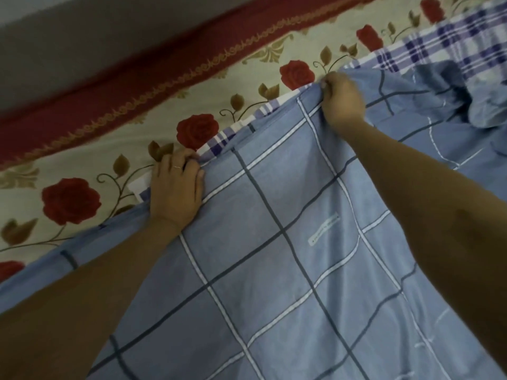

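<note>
A blue cover (274, 215) with white and dark check lines lies spread over the bed. Under its far edge shows a white cloth with purple plaid (450, 42). My left hand (177, 187), with a ring on one finger, grips the blue cover's far edge, its fingers curled over the hem. My right hand (341, 98) grips the same edge further right, bunching the cloth in its fingers. A small white label (323, 229) is sewn on the blue cover between my arms.
A cream bedsheet with red roses (197, 130) and a dark red border (109, 105) runs along the bed's far side. Beyond it is a grey wall (68, 37). The blue cover is rumpled in a heap at the right (450, 89).
</note>
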Demonstrator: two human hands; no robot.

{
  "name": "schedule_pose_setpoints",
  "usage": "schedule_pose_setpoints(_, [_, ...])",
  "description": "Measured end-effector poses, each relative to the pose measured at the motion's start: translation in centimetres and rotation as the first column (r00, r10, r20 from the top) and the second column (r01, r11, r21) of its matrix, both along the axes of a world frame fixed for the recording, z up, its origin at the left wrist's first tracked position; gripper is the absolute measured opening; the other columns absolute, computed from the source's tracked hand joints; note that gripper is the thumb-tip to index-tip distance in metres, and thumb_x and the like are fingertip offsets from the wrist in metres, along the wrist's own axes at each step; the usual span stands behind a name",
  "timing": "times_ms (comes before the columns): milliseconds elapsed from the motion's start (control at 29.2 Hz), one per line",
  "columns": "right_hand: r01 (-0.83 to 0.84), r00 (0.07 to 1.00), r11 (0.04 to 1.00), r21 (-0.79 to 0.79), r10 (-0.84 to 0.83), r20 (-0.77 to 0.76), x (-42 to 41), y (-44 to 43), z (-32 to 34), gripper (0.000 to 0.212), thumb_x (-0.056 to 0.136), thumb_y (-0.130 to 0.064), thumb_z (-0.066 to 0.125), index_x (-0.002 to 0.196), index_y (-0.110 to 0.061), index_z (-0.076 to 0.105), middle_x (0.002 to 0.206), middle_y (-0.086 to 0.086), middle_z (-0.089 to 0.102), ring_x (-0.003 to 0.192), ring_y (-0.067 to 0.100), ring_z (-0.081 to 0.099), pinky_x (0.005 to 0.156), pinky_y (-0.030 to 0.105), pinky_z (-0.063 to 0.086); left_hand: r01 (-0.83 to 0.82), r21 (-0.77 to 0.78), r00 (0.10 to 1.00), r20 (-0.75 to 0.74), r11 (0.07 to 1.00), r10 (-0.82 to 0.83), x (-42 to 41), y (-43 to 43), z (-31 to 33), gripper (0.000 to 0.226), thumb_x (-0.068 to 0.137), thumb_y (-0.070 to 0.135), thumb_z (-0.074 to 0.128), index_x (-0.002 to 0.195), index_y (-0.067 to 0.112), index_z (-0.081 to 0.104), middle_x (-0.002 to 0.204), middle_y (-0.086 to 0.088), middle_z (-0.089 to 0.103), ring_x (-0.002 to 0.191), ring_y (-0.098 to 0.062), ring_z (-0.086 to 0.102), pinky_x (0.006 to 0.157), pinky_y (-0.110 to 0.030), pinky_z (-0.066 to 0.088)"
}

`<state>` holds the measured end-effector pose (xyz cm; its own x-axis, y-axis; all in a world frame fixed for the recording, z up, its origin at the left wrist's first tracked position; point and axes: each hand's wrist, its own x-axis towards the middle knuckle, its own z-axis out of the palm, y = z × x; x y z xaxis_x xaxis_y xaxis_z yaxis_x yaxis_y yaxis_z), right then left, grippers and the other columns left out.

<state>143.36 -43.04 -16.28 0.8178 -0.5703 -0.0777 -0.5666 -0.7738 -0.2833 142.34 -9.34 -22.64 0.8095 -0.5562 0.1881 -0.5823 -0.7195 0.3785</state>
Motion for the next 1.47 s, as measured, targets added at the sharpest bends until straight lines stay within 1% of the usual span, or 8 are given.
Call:
schedule_pose_setpoints(206, [0.026,0.993,0.993,0.116,-0.013,-0.114,0.7,0.6,-0.1,0.035,0.102,-0.02,0.028,0.121,-0.002,0.051,0.123,0.021,0.056,0.111,0.037,0.052,0.087,0.038,0.038,-0.131,-0.141,0.989,-0.088,0.981,0.119,0.5,0.1,0.0,0.027,0.094,0.015,0.037,0.091,-0.002,0.057,0.103,-0.021,0.059,0.079,-0.034,0.055,0.068,-0.036,0.035])
schedule_pose_setpoints(377, [-0.07,0.989,0.987,0.146,0.05,0.136,0.1,0.5,0.7,0.022,0.103,-0.02,0.025,0.093,-0.007,0.038,0.069,0.002,0.04,0.059,0.012,0.037,0.059,0.027,0.022,-0.109,-0.133,0.992,-0.075,0.985,0.099,0.3,0.0,0.1,0.029,0.095,0.018,0.034,0.091,-0.001,0.056,0.101,-0.021,0.059,0.079,-0.034,0.055,0.066,-0.038,0.038])
schedule_pose_setpoints(583, [-0.032,0.994,0.998,0.058,0.026,0.106,0.8,0.6,-0.4,0.019,0.1,-0.023,0.025,0.09,-0.011,0.036,0.069,-0.002,0.035,0.07,0.02,0.039,0.063,0.035,0.026,-0.091,-0.084,0.995,-0.055,0.992,0.086,0.3,0.1,0.0,0.029,0.095,0.018,0.032,0.092,0.0,0.055,0.099,-0.021,0.057,0.081,-0.033,0.051,0.068,-0.039,0.038])
schedule_pose_setpoints(857, [-0.013,0.982,0.98,-0.196,-0.024,-0.185,2.7,1.5,-0.1,0.029,0.1,-0.015,0.029,0.122,-0.006,0.046,0.128,0.018,0.049,0.118,0.036,0.047,0.097,0.052,0.034,-0.05,-0.054,0.999,0.0,0.997,0.05,0.3,0.1,-0.1,0.016,0.091,0.02,0.04,0.092,0.006,0.049,0.1,-0.019,0.055,0.086,-0.026,0.041,0.072,-0.037,0.03])
schedule_pose_setpoints(960, [-0.012,0.999,0.949,-0.315,0.025,0.036,0.0,4.1,-0.1,0.041,0.097,-0.027,0.038,0.133,-0.009,0.043,0.138,0.012,0.043,0.13,0.029,0.039,0.111,0.05,0.023,-0.059,-0.071,0.998,-0.031,0.996,0.057,0.2,0.0,-0.2,0.019,0.09,0.023,0.041,0.103,0.011,0.043,0.105,-0.02,0.056,0.09,-0.032,0.048,0.076,-0.04,0.036])
schedule_pose_setpoints(1063, [-0.391,0.88,0.884,-0.257,0.441,0.179,-7.6,10.2,-0.3,0.048,0.096,-0.036,0.043,0.139,-0.015,0.04,0.144,0.014,0.039,0.138,0.031,0.027,0.114,0.059,0.01,-0.023,-0.039,1.0,-0.016,0.999,0.022,0.3,0.1,-0.2,0.034,0.089,0.025,0.041,0.123,0.017,0.041,0.119,-0.021,0.05,0.1,-0.035,0.046,0.08,-0.045,0.041])
schedule_pose_setpoints(1200, [-0.827,0.562,0.528,-0.193,0.79,-0.246,-19.1,12.2,-3.3,0.057,0.095,-0.055,0.026,0.148,-0.033,0.023,0.158,0.002,0.015,0.143,0.035,0.015,0.104,0.074,0.011,0.042,0.039,0.999,0.023,0.998,-0.043,0.8,0.1,-0.5,0.045,0.09,0.024,0.04,0.134,0.026,0.046,0.126,-0.014,0.042,0.098,-0.034,0.044,0.077,-0.043,0.04])
schedule_pose_setpoints(1474, [0.231,0.925,0.955,-0.184,-0.275,-0.262,-20.4,8.6,-1.3,0.068,0.089,-0.052,0.022,0.152,-0.028,0.009,0.16,0.001,0.006,0.146,0.035,0.003,0.107,0.066,-0.007,0.021,0.147,0.99,-0.138,0.989,0.0,0.5,-0.1,1.6,0.044,0.087,0.02,0.042,0.128,0.021,0.057,0.128,-0.019,0.051,0.105,-0.04,0.049,0.085,-0.048,0.04])
